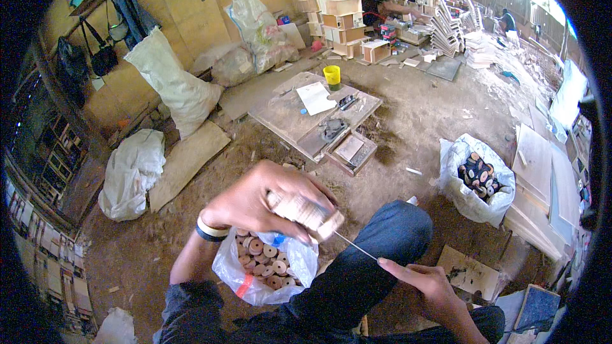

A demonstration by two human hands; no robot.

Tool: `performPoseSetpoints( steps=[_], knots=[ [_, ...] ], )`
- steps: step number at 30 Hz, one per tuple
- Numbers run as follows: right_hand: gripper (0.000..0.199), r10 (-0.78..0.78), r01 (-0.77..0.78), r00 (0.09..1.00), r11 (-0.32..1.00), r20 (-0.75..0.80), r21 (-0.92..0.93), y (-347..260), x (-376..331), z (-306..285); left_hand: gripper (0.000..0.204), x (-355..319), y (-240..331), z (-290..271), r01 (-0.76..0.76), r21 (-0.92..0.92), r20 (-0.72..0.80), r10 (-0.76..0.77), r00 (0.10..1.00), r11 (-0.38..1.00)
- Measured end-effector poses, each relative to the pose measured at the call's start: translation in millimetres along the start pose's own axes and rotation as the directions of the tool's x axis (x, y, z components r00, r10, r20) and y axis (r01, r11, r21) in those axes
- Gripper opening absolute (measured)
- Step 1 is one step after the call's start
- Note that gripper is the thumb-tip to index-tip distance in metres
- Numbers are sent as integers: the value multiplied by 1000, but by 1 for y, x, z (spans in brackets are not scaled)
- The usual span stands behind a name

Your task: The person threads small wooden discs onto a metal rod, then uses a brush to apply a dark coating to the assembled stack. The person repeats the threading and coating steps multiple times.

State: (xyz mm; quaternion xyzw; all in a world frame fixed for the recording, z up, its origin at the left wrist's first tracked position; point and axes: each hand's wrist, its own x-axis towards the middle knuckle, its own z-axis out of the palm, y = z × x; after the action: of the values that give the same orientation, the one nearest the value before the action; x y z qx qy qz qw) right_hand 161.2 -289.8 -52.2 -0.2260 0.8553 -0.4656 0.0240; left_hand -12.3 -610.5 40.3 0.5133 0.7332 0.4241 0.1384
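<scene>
The widest open room was the bare dirt floor (pixel 411 143), between the low wooden board (pixel 271 114) and the white sack of dark discs (pixel 478 209); the board's near edge stood well ahead of the hands; closer in, the bent knee (pixel 408 220) left little room at the right, and the open rim of the plastic bag (pixel 224 261) with wooden rings lay below the left wrist. The stack of pale wooden discs (pixel 299 210), somewhat blurred, was in the left hand (pixel 268 185), clamped between fingers and thumb; its long axis sloped from upper left to lower right, and the thin rod (pixel 356 246) pointed out the same way, toward the right hand (pixel 433 286), whose fingers were closed at its far end; the palm side was hidden.
</scene>
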Motion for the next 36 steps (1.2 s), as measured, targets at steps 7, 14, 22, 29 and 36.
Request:
performPoseSetpoints(
  steps=[7,14,22,29,36],
  knots=[
    [74,8,-7,1000,999,26,-40,6,-5,-8,69,12,-9,15,-14,-89,-71,8,997,996],
    [76,-48,48,998,999,42,-2,11,-5,-11,78,21,-17,10,-143,11,109,141,984,990],
    [72,-46,45,997,999,69,14,15,-4,-12,80,25,-16,12,-135,91,1,135,991,987],
    [75,18,-13,998,996,59,-83,14,-8,-19,71,32,-17,18,-242,-19,-127,238,963,970],
    [66,-28,16,994,994,-107,-108,11,-5,-17,126,43,-13,34,-139,-403,-198,62,978,905]
  ],
)
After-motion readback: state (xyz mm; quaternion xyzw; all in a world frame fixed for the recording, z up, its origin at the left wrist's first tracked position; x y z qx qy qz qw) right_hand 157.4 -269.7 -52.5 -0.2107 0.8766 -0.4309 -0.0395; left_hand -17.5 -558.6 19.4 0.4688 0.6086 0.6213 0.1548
